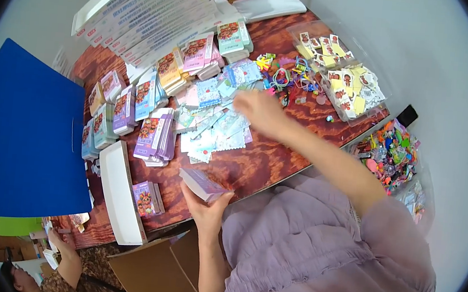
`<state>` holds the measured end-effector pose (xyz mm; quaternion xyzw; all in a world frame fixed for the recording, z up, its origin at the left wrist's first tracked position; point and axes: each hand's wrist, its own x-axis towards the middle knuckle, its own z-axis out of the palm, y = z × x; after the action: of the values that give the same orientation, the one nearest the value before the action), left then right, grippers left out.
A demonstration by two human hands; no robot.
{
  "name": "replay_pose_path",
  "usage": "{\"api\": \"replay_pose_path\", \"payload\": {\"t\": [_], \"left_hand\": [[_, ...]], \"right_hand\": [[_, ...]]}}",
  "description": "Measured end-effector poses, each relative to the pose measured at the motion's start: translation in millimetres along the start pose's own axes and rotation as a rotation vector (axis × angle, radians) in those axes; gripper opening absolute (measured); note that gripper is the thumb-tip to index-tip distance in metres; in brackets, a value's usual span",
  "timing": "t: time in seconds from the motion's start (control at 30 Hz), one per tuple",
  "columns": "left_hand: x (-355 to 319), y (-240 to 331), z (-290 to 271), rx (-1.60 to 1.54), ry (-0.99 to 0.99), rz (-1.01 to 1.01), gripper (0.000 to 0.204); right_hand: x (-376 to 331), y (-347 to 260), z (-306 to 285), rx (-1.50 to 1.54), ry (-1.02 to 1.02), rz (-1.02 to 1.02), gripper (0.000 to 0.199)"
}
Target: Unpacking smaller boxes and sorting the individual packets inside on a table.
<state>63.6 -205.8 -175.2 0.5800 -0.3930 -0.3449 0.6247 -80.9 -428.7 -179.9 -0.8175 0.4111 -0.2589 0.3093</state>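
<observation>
My left hand [206, 202] holds a small stack of purple flat packets [202, 182] just above the near edge of the wooden table [266, 160]. My right hand [260, 112] reaches out over the middle of the table, blurred, its fingers at a spread pile of pale blue and white stamp-edged sticker sheets [213, 127]. Whether it grips a sheet cannot be seen. Just beyond that hand lies a heap of small colourful trinkets [286, 75].
Stacks of printed packets [156, 133] stand in rows at the left, with long card strips [145, 13] behind. A white tray [120, 191] and blue folder [27, 132] lie left. Yellow packets [347, 78] fill a clear box; a bag of trinkets [393, 156] sits right. Another person's hand [61, 245] is lower left.
</observation>
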Motion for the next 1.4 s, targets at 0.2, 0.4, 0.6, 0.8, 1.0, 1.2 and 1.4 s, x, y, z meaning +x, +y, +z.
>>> {"api": "replay_pose_path", "payload": {"t": [0.2, 0.4, 0.6, 0.8, 1.0, 1.2, 1.4], "left_hand": [[-5, -2, -1, 0.028, -0.010, -0.138, 0.090], [-4, -9, -7, 0.179, -0.022, -0.127, 0.088], [14, 18, 9, 0.625, -0.030, -0.042, 0.081], [24, 14, 6, 0.862, -0.013, 0.094, 0.076], [21, 17, 16, 0.889, -0.151, 0.113, 0.080], [14, 11, 13, 0.928, -0.119, 0.129, 0.079], [13, 4, 8, 1.013, -0.116, 0.195, 0.078]], "right_hand": [[87, 71, -14, -0.621, 0.100, -0.198, 0.031], [92, 66, -27, -0.378, 0.074, -0.099, 0.040], [89, 57, -52, 0.293, -0.089, 0.071, 0.027], [14, -17, -50, 0.295, -0.514, -0.284, 0.028], [-15, -58, -55, -0.163, -0.684, -0.383, 0.028], [-11, -69, -46, -0.256, -0.678, -0.342, 0.028], [-9, -58, -29, -0.227, -0.825, -0.317, 0.029]]}}
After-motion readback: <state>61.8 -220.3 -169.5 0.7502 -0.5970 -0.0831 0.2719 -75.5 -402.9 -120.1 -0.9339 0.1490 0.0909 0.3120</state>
